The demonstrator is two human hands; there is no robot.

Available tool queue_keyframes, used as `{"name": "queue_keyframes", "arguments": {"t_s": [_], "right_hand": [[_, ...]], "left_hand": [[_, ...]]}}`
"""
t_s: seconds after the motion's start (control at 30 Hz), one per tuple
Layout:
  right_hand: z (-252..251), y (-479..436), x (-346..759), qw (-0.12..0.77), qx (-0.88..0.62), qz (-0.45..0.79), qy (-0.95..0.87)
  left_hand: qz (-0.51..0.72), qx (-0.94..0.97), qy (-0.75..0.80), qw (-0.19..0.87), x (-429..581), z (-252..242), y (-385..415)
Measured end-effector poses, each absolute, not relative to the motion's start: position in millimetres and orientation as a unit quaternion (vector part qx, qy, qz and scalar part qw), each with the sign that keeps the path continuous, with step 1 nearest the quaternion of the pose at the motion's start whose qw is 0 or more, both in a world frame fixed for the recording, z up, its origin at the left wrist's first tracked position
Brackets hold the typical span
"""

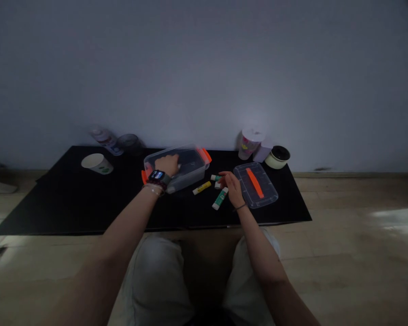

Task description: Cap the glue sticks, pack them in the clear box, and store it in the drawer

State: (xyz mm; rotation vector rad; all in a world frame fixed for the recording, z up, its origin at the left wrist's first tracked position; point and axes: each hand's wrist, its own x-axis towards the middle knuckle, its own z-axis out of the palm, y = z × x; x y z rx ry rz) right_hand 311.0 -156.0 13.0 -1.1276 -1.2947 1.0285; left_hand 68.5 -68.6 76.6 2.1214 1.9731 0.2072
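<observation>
My left hand (168, 165), with a watch on its wrist, reaches into a clear plastic box (190, 177) with orange side clips. Its fingers are curled closed, and a small whitish bit shows beside them; what it is stays unclear. Over a few small sticks hovers my right hand (232, 186), fingers loosely stretched to the left and apart. Nearest to it are a green-and-white glue stick (220, 198), another green stick (215, 178) partly behind the fingers, and a small white piece (218, 185) at the fingertips. A yellow glue stick (201, 188) lies in front of the box.
Right of my right hand lies the clear lid (270, 192) with an orange handle. Behind it stand a patterned clear cup (246, 147), a lilac container (262, 153) and a cream pot (276, 160). A paper cup (98, 164), a bottle (107, 141) and a dark cup (130, 144) are left.
</observation>
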Motion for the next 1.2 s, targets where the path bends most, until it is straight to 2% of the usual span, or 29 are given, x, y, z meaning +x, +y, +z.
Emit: {"name": "queue_keyframes", "arguments": {"t_s": [0.1,0.17,0.27,0.37,0.5,0.67,0.9,1.03,1.2], "right_hand": [[10,-150,319,0.573,-0.521,0.385,-0.502],[8,-146,326,0.6,-0.545,0.358,-0.463],[7,-143,335,0.624,-0.565,0.33,-0.429],[5,-145,344,0.605,-0.593,0.308,-0.433],[3,-153,356,0.528,-0.636,0.26,-0.5],[-3,-158,362,0.351,-0.681,0.157,-0.623],[-9,-156,361,0.13,-0.693,0.16,-0.691],[-11,-157,361,0.065,-0.689,0.169,-0.702],[-18,-155,358,0.053,-0.697,0.165,-0.695]], "left_hand": [[0.17,0.744,0.643,0.061,96,79,-100],[0.2,0.779,0.591,0.066,118,69,-129],[0.167,0.811,0.548,0.114,149,41,-167],[0.122,0.821,0.541,0.137,166,14,-182],[0.075,0.814,0.559,0.141,173,-6,-179],[0.04,0.818,0.556,0.143,181,-18,-178],[0.012,0.827,0.545,0.138,177,-17,-179],[0.014,0.803,0.568,0.181,158,-6,-181],[0.044,0.767,0.6,0.225,139,-1,-179]]}}
